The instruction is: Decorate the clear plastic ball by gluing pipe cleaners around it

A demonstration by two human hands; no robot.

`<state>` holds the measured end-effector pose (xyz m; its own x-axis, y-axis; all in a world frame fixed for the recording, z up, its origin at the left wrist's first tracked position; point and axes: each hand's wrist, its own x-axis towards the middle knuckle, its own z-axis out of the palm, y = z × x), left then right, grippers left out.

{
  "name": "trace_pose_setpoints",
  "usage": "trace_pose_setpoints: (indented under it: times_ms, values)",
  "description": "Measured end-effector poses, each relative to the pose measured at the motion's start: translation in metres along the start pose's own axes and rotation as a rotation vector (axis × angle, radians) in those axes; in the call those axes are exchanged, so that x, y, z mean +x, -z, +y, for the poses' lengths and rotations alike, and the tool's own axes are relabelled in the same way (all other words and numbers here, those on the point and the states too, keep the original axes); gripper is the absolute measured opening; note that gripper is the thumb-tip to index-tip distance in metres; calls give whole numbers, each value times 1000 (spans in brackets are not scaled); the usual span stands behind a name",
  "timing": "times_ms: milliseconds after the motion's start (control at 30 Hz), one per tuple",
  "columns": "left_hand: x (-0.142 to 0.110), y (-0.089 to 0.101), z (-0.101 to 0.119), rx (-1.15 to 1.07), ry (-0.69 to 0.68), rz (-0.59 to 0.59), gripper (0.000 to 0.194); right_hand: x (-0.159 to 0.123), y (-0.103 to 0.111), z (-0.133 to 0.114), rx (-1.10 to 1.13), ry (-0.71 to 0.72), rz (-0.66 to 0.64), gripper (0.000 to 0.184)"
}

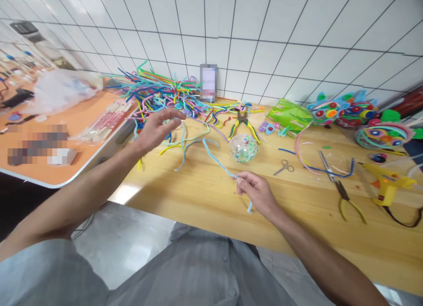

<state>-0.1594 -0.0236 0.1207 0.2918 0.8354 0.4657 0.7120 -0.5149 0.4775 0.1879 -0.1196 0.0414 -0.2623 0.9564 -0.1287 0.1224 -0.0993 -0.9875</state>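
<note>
Pinched in the fingers of my right hand [253, 189] is a light blue pipe cleaner [216, 160], its long end reaching up and left and a short end hanging below. My left hand [161, 127] is over the near edge of a heap of coloured pipe cleaners [172, 92], fingers stretched out and apart, with nothing visibly held. Below it, a few loose pale blue and yellow pipe cleaners [183, 152] lie on the wooden table [198, 200]. A clear ball with coloured bits [243, 148] rests just beyond my right hand.
Yellow-handled pliers [243, 123], small scissors [284, 167], a craft knife [326, 166], a second pair of pliers [346, 200] and a yellow glue gun [385, 185] lie rightward. Decorated balls [380, 136] and a green packet [289, 115] stand behind. A phone [208, 82] leans on the tiled wall.
</note>
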Motion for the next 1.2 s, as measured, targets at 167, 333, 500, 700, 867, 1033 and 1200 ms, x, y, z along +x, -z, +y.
trace_pose_setpoints:
  times_ms: [167,333,500,700,867,1033,1200]
  values:
    - [-24,-39,74,252,-473,-252,40,0,2,-6,-14,-25,-11,31]
    - [-41,-72,78,321,-398,-524,33,-13,27,-32,-274,53,-60,29]
    - [-48,-82,78,175,-278,-587,25,-32,64,-43,-621,174,-84,29]
    - [-47,-104,94,-98,-221,-684,33,-46,112,-35,-830,227,26,29]
    - [-45,-118,94,-170,-208,-684,35,-53,152,-39,-957,280,127,31]
    - [-45,-123,98,-275,-74,-699,33,-51,172,-28,-1046,380,171,35]
    - [-41,-136,113,-574,211,-721,41,-37,174,-28,-1167,449,413,35]
